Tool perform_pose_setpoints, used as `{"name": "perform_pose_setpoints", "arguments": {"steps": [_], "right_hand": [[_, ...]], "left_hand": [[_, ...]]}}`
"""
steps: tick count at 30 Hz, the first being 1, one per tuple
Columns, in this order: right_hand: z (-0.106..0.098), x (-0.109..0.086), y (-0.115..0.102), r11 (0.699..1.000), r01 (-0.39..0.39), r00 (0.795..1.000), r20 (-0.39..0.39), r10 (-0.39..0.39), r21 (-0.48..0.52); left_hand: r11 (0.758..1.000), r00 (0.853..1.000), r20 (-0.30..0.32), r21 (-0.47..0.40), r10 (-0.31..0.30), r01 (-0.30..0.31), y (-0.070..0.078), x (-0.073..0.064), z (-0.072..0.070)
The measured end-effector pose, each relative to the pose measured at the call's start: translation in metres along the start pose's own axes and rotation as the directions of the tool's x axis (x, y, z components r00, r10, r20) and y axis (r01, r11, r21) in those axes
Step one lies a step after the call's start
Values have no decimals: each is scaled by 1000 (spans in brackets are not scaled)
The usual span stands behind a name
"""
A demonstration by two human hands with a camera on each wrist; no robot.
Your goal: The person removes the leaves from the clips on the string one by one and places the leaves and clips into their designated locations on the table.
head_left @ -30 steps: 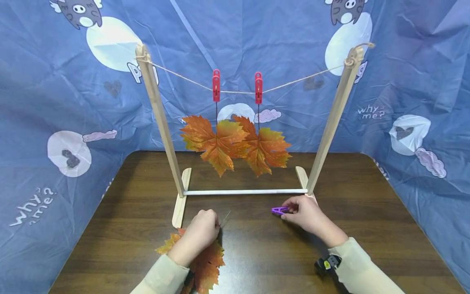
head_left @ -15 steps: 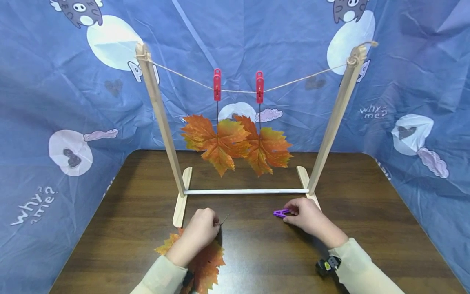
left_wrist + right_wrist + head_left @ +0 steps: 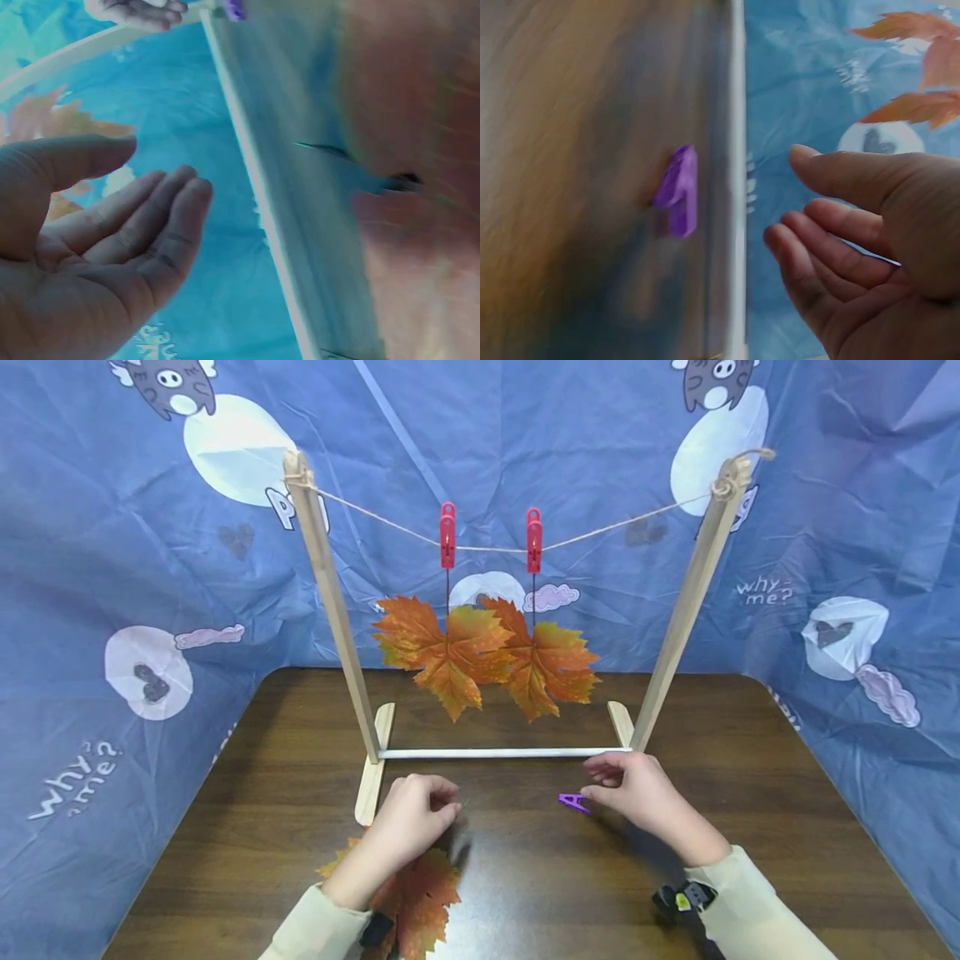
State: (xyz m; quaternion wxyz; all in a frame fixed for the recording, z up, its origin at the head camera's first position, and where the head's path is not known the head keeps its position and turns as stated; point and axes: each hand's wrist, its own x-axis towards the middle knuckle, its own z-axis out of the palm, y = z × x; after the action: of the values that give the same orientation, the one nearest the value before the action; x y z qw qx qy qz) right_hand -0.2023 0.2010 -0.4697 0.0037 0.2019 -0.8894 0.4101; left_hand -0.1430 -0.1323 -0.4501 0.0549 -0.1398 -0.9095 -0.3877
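Observation:
My left hand (image 3: 415,814) is raised over an orange maple leaf (image 3: 420,902) on the table. Its thumb and fingers are apart and hold nothing, as the left wrist view shows. The leaf's thin dark stem (image 3: 322,148) sticks out past the blade. A purple clothespin (image 3: 573,802) lies on the table just left of my right hand (image 3: 637,789). That hand's fingers are loosely bent with a gap to the thumb; in the right wrist view the clothespin (image 3: 681,191) rests apart from the fingertips (image 3: 778,240).
Behind the hands stands a wooden frame (image 3: 333,627) with a white crossbar (image 3: 502,752) low down. Twine (image 3: 615,529) sags between its posts. Two red clothespins (image 3: 447,537) hold two orange leaves (image 3: 450,652) on it. A blue printed cloth (image 3: 495,460) hangs at the back.
The left hand has let go of the leaf's stem and its fingers have spread. The right hand has released the purple clothespin onto the table and lifted slightly away to the right.

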Motion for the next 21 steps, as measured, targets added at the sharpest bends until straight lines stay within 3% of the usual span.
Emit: {"name": "perform_pose_setpoints", "arguments": {"steps": [5,13,21], "right_hand": [[-8,-1,-25,987,9,1000,-16,-7,158],[-16,-2,-64,923,39,999,-6,-40,383],[-26,-4,-94,890,105,994,-41,-97,444]], "left_hand": [[987,1000,-14,-160,-6,3,17,2,-12],[950,997,-71,-309,25,-45,38,4,-25],[914,997,-69,-401,29,-54,52,9,-34]]}}
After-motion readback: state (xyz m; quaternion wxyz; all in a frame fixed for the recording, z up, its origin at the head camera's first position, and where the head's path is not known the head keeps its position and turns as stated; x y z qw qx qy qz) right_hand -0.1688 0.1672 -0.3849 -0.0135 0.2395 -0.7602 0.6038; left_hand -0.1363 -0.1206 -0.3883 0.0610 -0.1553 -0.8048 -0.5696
